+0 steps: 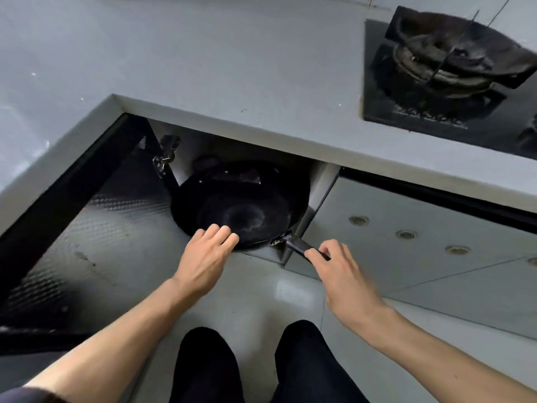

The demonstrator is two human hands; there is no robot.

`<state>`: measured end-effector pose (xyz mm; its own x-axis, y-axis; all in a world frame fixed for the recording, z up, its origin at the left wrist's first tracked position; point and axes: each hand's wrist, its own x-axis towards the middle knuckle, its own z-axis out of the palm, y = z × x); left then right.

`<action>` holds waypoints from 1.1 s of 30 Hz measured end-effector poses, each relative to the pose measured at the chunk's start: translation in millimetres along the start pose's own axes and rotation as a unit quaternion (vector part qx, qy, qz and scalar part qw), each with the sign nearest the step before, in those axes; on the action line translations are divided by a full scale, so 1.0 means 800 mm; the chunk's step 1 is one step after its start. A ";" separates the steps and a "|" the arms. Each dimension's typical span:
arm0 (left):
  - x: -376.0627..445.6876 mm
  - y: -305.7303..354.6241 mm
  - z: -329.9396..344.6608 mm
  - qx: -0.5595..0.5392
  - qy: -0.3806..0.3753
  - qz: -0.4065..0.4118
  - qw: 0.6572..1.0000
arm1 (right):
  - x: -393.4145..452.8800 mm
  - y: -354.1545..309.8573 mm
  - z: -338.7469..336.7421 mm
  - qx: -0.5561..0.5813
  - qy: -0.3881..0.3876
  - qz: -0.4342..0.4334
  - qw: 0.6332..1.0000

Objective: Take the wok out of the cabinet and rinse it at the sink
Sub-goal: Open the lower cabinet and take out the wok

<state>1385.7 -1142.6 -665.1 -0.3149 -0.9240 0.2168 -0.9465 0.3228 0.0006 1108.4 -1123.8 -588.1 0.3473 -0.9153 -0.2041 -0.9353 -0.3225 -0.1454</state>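
Observation:
A black wok [241,205] sits in the open cabinet [203,149] under the grey counter, its bowl facing up and its near rim sticking out of the opening. Its dark handle [299,247] points out to the lower right. My right hand [340,271] is closed around that handle. My left hand [206,254] rests on the wok's near rim, fingers curled over the edge. The sink is not in view.
The open cabinet door [72,234], black-framed with a patterned inner face, swings out at the left. A grey counter [232,68] runs above, with a black gas burner [447,65] at the upper right. A closed door with round vents [406,234] is at the right. My legs stand on the pale floor below.

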 end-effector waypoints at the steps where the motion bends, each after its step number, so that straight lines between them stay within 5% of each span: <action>1: -0.006 0.005 -0.014 -0.007 -0.012 -0.004 1.000 | -0.006 -0.002 -0.012 -0.005 -0.011 -0.005 1.000; 11: -0.052 0.060 -0.156 -0.039 -0.088 -0.032 0.995 | -0.088 -0.018 -0.153 -0.017 -0.102 -0.021 0.994; 33: -0.105 0.186 -0.468 -0.025 -0.091 -0.049 0.994 | -0.284 -0.001 -0.393 -0.036 -0.081 -0.131 0.987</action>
<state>1297.9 -939.8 -317.7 -0.2339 -0.9717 0.0331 -0.9698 0.2356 0.0629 1009.2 -991.5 -237.0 0.5788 -0.7495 -0.3213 -0.8123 -0.5647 -0.1462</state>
